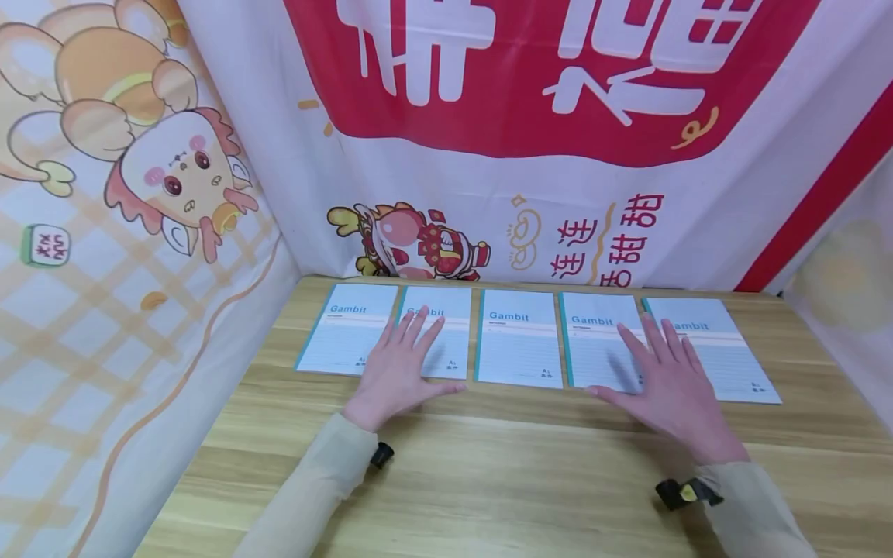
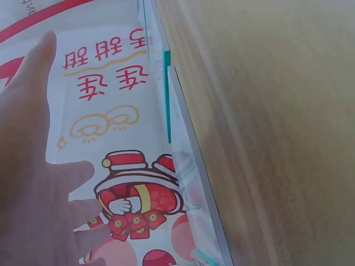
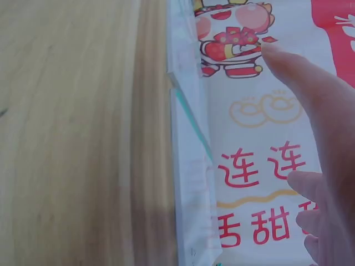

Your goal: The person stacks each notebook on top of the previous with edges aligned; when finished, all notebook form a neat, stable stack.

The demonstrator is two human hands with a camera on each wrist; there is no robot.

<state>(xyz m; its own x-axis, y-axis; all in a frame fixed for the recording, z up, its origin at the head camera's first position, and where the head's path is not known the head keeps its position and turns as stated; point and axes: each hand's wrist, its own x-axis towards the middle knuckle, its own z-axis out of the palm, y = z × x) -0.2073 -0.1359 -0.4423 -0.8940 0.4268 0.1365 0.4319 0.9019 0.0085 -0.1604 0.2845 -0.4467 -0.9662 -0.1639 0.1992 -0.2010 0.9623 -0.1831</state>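
Note:
Several white notebooks with teal spines and "Gambit" on their covers lie in a row along the back of the wooden table. My left hand, fingers spread, is over the leftmost notebook and the second notebook. Between my hands lies the middle notebook. My right hand spreads over the fourth notebook and the rightmost notebook. Both wrist views show the left hand and right hand raised above the covers, holding nothing.
The wooden table reaches from the notebooks toward me. Behind it hangs a white cloth with red print and cartoon figures; another patterned cloth borders the left side. A black strap sits at my right wrist.

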